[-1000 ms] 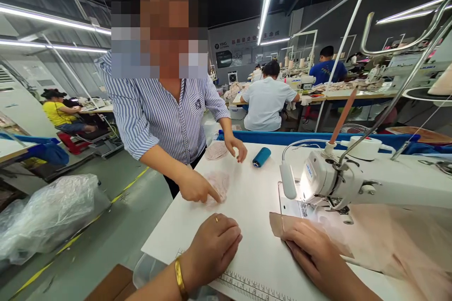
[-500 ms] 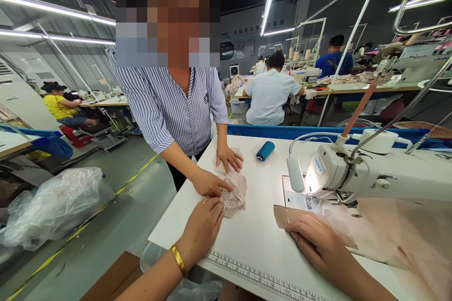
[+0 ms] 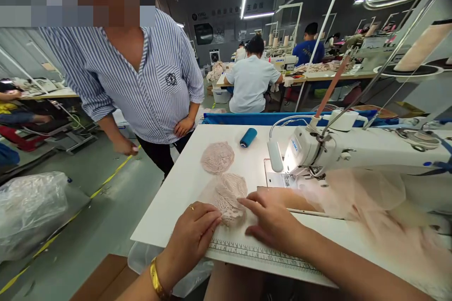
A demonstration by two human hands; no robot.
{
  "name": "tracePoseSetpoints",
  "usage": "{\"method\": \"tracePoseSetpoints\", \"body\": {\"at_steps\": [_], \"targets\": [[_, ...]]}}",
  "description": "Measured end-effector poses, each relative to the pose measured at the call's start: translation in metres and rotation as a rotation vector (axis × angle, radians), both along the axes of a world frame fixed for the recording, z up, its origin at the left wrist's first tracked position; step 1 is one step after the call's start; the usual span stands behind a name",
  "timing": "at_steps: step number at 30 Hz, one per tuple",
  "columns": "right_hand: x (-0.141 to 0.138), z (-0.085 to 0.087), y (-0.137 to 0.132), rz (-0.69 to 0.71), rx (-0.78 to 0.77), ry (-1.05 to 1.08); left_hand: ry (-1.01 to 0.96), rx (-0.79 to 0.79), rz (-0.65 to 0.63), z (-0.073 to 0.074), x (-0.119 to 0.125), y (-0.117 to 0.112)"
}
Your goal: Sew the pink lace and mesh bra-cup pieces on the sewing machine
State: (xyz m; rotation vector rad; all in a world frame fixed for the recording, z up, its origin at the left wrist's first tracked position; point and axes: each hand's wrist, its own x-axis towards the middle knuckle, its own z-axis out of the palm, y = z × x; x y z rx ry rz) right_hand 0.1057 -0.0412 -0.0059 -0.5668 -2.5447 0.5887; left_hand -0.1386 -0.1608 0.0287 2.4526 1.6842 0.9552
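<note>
My left hand point(image 3: 196, 231), with a gold bangle and ring, has its thumb and fingers pressed together on the near left edge of a pale pink lace piece point(image 3: 231, 193). That lace lies rumpled on the white sewing table point(image 3: 169, 202), partly over a sheer layer. From the right, my right hand point(image 3: 273, 221) reaches in with its fingers apart, the index fingertip at the lace's right edge. Just beyond lies a second, rounded lace piece point(image 3: 217, 157), flat and untouched. Sheer pink fabric point(image 3: 370, 197) spreads under the sewing machine arm; a brown flat piece point(image 3: 293, 196) sits partly behind my right hand.
The lit sewing machine point(image 3: 318, 150) stands at the right. A teal thread spool point(image 3: 248, 137) lies near the far edge. A printed ruler point(image 3: 254, 251) runs along the front edge. At the left stands a co-worker in a striped shirt point(image 3: 141, 84); a plastic bag point(image 3: 35, 207) lies on the floor.
The co-worker's hands have lifted off the lace and the person stands back to the left. My right hand has moved left from the brown piece to the lace. Two separate lace pieces now show.
</note>
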Motion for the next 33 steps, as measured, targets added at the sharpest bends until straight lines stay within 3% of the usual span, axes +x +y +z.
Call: {"method": "tracePoseSetpoints", "body": {"at_steps": [4, 7, 11, 16, 23, 26, 28, 30, 33], "targets": [[-0.028, -0.007, 0.006, -0.019, 0.072, 0.073, 0.058, 0.053, -0.018, 0.003, -0.011, 0.005], [-0.031, 0.000, 0.016, -0.058, 0.154, 0.167, 0.091, 0.086, -0.017, 0.008, -0.022, 0.010], [-0.026, 0.009, 0.024, 0.022, 0.267, 0.051, 0.149, -0.091, -0.083, 0.013, -0.027, 0.013], [-0.020, 0.003, 0.024, 0.081, 0.206, -0.067, 0.145, -0.222, -0.109, 0.006, -0.030, 0.014], [0.034, 0.005, 0.002, 0.017, 0.180, -0.089, 0.242, -0.189, 0.085, -0.002, -0.090, 0.028], [0.063, 0.007, -0.014, -0.025, 0.188, -0.068, 0.325, -0.128, 0.095, 0.001, -0.106, 0.040], [0.079, 0.008, -0.024, -0.048, 0.165, -0.075, 0.332, 0.016, 0.120, 0.007, -0.098, 0.047], [0.092, 0.010, -0.030, -0.071, 0.132, -0.075, 0.274, 0.121, 0.103, 0.014, -0.076, 0.053], [0.103, 0.012, -0.031, -0.165, 0.084, 0.015, 0.154, 0.116, -0.091, 0.021, -0.025, 0.055]]}}
